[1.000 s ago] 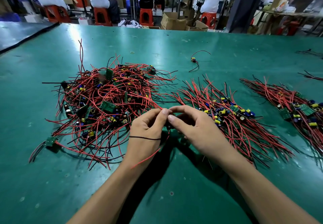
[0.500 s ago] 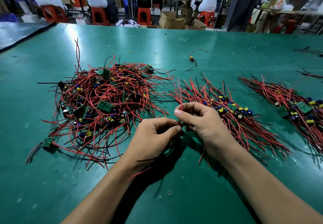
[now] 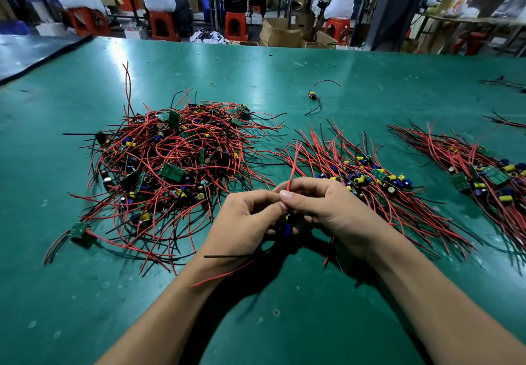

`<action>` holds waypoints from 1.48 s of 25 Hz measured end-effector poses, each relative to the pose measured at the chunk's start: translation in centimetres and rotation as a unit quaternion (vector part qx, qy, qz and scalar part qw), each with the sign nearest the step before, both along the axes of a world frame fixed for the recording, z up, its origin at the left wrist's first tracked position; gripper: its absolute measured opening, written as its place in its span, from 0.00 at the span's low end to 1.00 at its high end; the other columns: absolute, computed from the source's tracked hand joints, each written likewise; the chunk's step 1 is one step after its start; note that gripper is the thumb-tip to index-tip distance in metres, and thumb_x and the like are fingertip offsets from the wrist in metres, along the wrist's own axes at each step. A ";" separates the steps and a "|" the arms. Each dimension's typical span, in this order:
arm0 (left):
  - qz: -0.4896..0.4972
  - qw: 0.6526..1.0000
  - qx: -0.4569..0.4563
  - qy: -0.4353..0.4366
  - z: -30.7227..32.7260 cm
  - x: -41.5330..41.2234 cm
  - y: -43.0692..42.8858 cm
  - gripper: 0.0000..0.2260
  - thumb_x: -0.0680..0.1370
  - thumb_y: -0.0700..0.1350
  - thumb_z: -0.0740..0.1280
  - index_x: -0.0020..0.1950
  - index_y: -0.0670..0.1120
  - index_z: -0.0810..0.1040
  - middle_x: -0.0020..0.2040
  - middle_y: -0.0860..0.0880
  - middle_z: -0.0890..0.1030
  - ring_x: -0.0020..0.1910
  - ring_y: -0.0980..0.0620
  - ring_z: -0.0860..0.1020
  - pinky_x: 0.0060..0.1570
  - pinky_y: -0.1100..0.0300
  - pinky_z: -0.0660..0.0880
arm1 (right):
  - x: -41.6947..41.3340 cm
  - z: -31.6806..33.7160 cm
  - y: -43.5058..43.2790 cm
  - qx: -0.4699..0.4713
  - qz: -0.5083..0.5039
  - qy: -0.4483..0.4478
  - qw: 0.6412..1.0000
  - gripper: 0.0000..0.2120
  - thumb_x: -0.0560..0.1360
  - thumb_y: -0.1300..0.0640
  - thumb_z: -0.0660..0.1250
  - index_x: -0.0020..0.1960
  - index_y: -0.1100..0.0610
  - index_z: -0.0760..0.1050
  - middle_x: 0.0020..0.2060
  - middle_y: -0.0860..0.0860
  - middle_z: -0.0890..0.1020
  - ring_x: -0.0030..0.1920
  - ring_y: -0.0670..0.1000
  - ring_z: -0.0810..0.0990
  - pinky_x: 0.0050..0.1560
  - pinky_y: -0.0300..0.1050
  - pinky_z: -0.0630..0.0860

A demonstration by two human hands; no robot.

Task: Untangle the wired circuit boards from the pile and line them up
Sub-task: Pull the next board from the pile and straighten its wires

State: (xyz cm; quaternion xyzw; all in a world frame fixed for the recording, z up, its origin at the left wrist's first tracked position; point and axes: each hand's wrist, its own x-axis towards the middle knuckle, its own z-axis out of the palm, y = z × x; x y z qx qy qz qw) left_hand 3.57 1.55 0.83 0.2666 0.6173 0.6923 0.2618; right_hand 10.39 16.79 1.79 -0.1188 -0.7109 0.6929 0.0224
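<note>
A tangled pile of small green circuit boards with red and black wires [image 3: 168, 171] lies on the green table at the left. A lined-up row of boards [image 3: 367, 179] lies right of centre, and a second row [image 3: 484, 174] at the far right. In front of the pile my left hand [image 3: 242, 225] and my right hand [image 3: 333, 208] meet and together hold one wired board [image 3: 288, 223]. Its blue and yellow parts peek out between the fingers. One red wire sticks up from my right fingers, and red and black wires trail under my left wrist.
A single loose board with wires [image 3: 313, 97] lies farther back on the green table [image 3: 284, 322]. More stray wires [image 3: 506, 121] lie at the far right edge. Beyond the table people sit on red stools [image 3: 162, 24] among cardboard boxes [image 3: 280, 34].
Both hands stayed together at the same spot while turning the board. A red wire now stands up between the fingers, and the trailing wires shifted under my left wrist.
</note>
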 end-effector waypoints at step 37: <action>-0.002 0.989 -0.101 0.113 -0.1 -0.2 0.2 0.08 0.77 0.39 0.70 0.38 0.42 0.79 0.30 0.50 0.79 0.28 0.55 0.73 0.32 0.62 0.69 | -0.2 -0.1 0.1 0.016 -0.104 0.006 0.994 0.09 0.76 0.58 0.72 0.40 0.63 0.80 0.28 0.56 0.75 0.24 0.48 0.71 0.24 0.38 0.69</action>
